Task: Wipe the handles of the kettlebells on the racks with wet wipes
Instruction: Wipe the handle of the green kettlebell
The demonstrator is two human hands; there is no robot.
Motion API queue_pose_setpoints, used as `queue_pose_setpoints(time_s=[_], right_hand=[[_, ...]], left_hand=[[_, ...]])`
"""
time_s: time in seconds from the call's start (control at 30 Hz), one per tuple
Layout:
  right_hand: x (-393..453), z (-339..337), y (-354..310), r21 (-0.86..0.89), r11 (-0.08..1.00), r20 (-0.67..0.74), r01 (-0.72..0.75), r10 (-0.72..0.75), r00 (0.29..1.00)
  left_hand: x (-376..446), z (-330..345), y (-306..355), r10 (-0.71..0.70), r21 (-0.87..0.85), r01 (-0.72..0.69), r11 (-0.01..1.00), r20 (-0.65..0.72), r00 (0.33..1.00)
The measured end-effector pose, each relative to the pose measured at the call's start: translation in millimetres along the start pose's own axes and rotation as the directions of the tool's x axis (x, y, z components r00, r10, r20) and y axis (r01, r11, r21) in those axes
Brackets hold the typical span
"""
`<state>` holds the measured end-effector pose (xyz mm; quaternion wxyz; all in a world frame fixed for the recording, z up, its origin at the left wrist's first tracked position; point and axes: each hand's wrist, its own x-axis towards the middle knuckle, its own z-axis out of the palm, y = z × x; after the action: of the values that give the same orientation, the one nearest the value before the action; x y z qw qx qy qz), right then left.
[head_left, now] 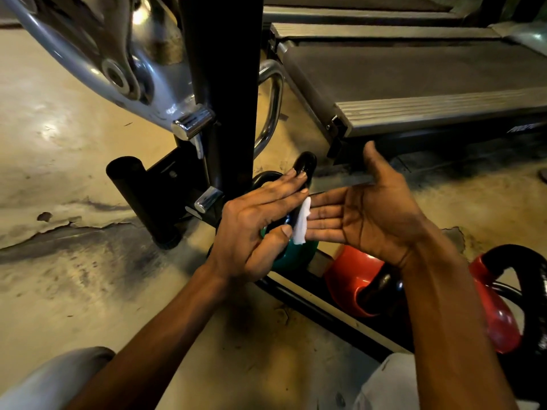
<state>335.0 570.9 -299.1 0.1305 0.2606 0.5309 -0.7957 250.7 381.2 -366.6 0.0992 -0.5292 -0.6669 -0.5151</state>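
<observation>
Above the green kettlebell (pixel 291 253), flat hands (left (pixel 251 232), right (pixel 370 217)) sandwich a wipe (pixel 302 221)

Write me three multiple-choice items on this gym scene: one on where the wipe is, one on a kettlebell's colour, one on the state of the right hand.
1. Where is the white wipe?
A. On the floor
B. Between the fingertips of the left hand and the right hand
C. On the treadmill

2. What colour is the kettlebell just below the hands?
A. Green
B. Yellow
C. White

3. How is the right hand?
A. A fist
B. Gripping a handle
C. Flat, palm showing

Answers: 1 B, the wipe sits where both hands' fingertips meet. 2 A, a green body shows under the left thumb. 3 C, its fingers are straight and the palm shows.
</observation>
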Motion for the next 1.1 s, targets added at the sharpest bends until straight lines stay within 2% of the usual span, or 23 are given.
queue_pose_setpoints(time_s=[0.07, 0.2, 0.37, 0.47, 0.6, 0.73, 0.87, 1.0, 1.1], right_hand=[[4.6, 2.4, 3.6, 0.023, 1.000, 0.006, 0.007, -0.007, 1.000], [4.9, 2.3, 6.9, -0.096, 0.995, 0.004, -0.032, 0.033, 0.999], [4.7, 2.1, 8.9, 0.081, 0.997, 0.106, 0.007, -0.016, 0.994], [6.3, 0.6, 12.2, 0.042, 0.999, 0.115, 0.006, -0.011, 0.993], [0.1, -9.2, 4.6, 0.070, 0.998, 0.041, 0.003, -0.005, 0.999], [8.2, -0.5, 12.6, 0.002, 1.000, 0.145, -0.006, 0.005, 0.989], [6.8, -10.8, 7.3, 0.005, 1.000, 0.108, -0.025, 0.024, 0.994], [13.4, -1.3, 14.0, -0.041, 0.999, 0.187, -0.024, 0.032, 0.982], [9.4, -8.7, 9.7, -0.018, 0.999, 0.122, -0.031, 0.032, 0.992]], left_hand=[[0.0, -2.1, 0.5, 0.011, 0.026, -0.012, 1.000, 0.018, 1.000], [0.1, -2.3, 4.0, 0.055, 0.107, -0.060, 0.992, 0.055, 0.997], [-10.5, 2.2, 10.4, 0.099, 0.211, -0.121, 0.970, 0.113, 0.989], [-16.1, 5.7, 14.5, 0.073, 0.262, -0.101, 0.960, 0.114, 0.991], [-23.8, 14.9, 29.6, -0.027, 0.369, -0.023, 0.929, 0.130, 0.991], [-26.6, 26.0, 46.1, -0.138, 0.480, 0.065, 0.875, 0.120, 0.983], [-30.5, 33.8, 58.7, -0.246, 0.560, 0.152, 0.814, 0.097, 0.964], [-34.7, 45.8, 71.6, -0.345, 0.634, 0.234, 0.737, 0.055, 0.937], [-36.1, 48.9, 74.5, -0.378, 0.642, 0.264, 0.720, 0.044, 0.925]])
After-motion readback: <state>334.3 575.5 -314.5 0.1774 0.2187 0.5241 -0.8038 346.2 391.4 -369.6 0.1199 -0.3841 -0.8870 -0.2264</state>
